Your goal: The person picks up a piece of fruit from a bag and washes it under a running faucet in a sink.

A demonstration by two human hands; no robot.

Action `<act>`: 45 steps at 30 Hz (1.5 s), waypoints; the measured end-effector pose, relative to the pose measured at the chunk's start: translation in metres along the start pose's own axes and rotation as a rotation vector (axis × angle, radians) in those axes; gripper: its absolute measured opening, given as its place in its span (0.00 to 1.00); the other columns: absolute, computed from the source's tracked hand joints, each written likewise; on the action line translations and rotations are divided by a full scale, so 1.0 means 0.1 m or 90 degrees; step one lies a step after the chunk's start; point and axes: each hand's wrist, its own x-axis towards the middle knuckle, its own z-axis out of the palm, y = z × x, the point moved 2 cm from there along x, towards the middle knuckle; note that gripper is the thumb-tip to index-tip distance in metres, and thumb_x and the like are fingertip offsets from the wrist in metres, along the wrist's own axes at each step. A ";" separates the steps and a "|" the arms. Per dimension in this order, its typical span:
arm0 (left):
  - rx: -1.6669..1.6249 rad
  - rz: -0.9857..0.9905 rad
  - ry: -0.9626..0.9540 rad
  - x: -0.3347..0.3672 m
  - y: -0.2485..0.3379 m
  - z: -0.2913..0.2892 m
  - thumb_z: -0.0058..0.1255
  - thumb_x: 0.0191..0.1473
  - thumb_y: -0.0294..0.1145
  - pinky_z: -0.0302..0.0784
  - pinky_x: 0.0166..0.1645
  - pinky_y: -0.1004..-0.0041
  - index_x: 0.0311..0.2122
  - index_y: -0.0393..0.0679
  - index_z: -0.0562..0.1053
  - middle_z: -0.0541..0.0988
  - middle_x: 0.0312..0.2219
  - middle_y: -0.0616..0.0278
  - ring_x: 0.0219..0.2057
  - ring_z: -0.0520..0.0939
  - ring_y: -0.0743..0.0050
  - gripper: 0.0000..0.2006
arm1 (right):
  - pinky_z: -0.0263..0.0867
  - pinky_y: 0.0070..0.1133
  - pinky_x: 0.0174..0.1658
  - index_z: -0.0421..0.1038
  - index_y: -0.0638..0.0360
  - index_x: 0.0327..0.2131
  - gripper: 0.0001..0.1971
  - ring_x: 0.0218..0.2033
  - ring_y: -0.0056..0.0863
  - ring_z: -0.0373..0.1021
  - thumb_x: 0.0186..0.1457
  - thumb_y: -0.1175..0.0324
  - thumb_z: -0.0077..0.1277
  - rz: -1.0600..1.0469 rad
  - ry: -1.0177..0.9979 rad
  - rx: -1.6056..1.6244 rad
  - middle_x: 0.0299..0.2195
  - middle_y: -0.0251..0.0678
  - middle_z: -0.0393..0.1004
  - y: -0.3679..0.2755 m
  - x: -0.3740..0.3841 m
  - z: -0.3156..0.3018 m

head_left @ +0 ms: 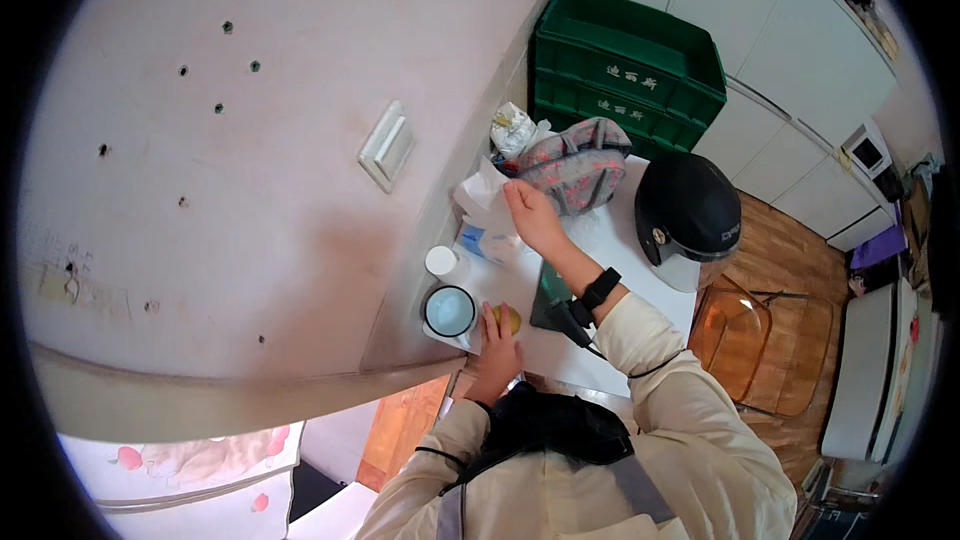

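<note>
My right hand (535,218) reaches across the white table and pinches a white tissue (482,186), which rises above a white-and-blue soft tissue pack (488,242). Nearer to me, the fingers of my left hand (492,360) curl on a round yellowish-brown thing (510,319) resting on the table; its kind is hard to make out. Just left of that hand stands a dark-rimmed mug (450,311), pale blue inside. A white-topped container (440,260) is behind the mug. Under my right forearm lies a dark green flat thing (551,296), partly hidden.
A grey-and-pink patterned bag (578,168) and a crumpled white package (513,130) sit at the table's far end, before stacked green crates (632,60). A black helmet (688,208) occupies the right edge. Beyond it is an orange transparent chair (733,330). The wall (290,240) borders the left.
</note>
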 end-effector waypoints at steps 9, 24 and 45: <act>0.357 -0.011 0.048 -0.08 0.44 -0.21 0.42 0.47 0.25 0.65 0.51 0.62 0.58 0.49 0.53 0.51 0.58 0.50 0.56 0.58 0.44 0.30 | 0.58 0.16 0.44 0.68 0.63 0.40 0.15 0.41 0.17 0.64 0.59 0.62 0.38 0.219 0.014 0.507 0.41 0.29 0.69 -0.23 -1.16 -1.22; -1.184 -0.143 -0.394 -0.80 3.28 0.39 0.32 0.55 0.48 0.64 0.51 0.65 0.44 0.44 0.66 0.72 0.39 0.60 0.44 0.71 0.63 0.20 | 0.48 0.33 0.57 0.58 0.60 0.52 0.25 0.56 0.39 0.54 0.50 0.62 0.46 -0.298 -0.009 -0.368 0.54 0.42 0.58 -0.25 -4.07 -2.69; -1.060 -0.339 -1.098 -2.01 5.38 2.29 0.31 0.49 0.56 0.65 0.34 0.68 0.17 0.48 0.61 0.62 0.13 0.66 0.21 0.65 0.68 0.22 | 0.41 0.22 0.61 0.45 0.63 0.57 0.23 0.61 0.30 0.43 0.58 0.73 0.33 -0.164 0.579 0.858 0.61 0.42 0.42 0.76 -5.87 -3.80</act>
